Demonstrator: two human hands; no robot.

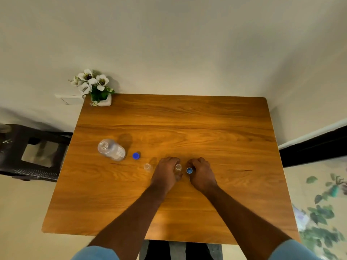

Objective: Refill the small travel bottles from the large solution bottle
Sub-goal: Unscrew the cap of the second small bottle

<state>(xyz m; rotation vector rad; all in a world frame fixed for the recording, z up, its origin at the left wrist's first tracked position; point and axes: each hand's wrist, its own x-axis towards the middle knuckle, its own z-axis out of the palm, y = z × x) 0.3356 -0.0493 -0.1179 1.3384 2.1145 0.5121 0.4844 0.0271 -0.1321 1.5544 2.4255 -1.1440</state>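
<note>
A large clear solution bottle (111, 149) with a white label stands uncapped on the left of the wooden table (206, 119). Its blue cap (136, 155) lies just to its right. One small clear travel bottle (147, 167) stands open and alone left of my hands. My left hand (165, 173) grips a second small clear travel bottle (178, 168), whose open mouth shows between my hands. My right hand (201, 172) pinches a small blue cap (189, 170) right beside that bottle's mouth.
A white pot of white artificial flowers (95, 87) stands at the table's far left corner. A dark stool or side table (32, 151) is off the left edge. A wall runs behind the table, and a leaf-patterned cloth (323, 212) lies to the right.
</note>
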